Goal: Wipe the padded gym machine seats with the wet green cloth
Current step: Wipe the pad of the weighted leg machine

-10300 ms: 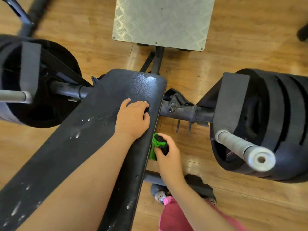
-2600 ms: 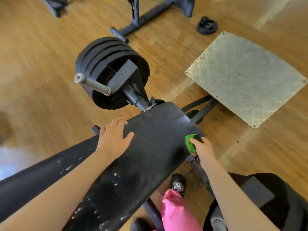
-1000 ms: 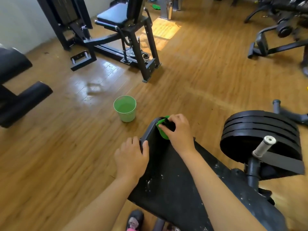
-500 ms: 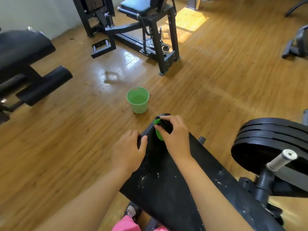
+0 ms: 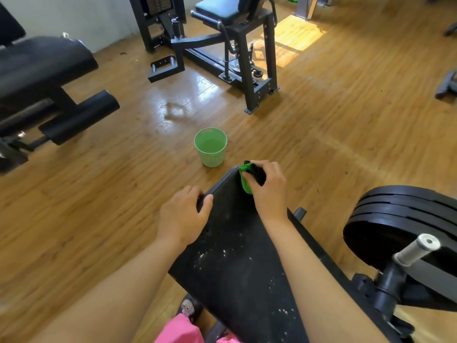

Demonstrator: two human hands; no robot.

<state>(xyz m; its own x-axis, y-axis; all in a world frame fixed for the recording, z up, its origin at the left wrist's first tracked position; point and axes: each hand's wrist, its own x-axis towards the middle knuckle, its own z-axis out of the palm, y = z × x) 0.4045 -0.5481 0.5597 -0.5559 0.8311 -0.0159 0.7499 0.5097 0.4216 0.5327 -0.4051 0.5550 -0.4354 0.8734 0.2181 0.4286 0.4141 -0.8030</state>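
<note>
The wet green cloth [image 5: 245,181] sits bunched at the far end of the black padded bench [image 5: 235,246], just right of centre in the frame, pressed against the pad's upper right corner. The right hand [image 5: 268,188] grips it, fingers curled over the wad with something dark showing between them, and the wrist runs straight back along the pad's right side. The left hand [image 5: 183,217] holds the pad's left edge a little nearer the person. Its fingers wrap over the rim and its thumb lies on the top surface, apparently bracing.

The bench's long axis runs from the bottom of the frame, between the two forearms, up to that narrow end at centre. White specks [image 5: 217,256] dot the pad lower in the frame, below both hands and toward the person. The dirty stretch therefore seems to lie back down the long axis from the cloth, and the right hand, already on the cloth, is the one placed to draw it back over them. The left hand would probably have to leave the edge, or stay clear of the stroke.

A green bucket [image 5: 210,147] stands on the wooden floor [image 5: 333,120] just beyond the pad's end. Stacked weight plates [image 5: 400,219] sit at the right edge, and another machine's seat [image 5: 217,12] is at top centre.
</note>
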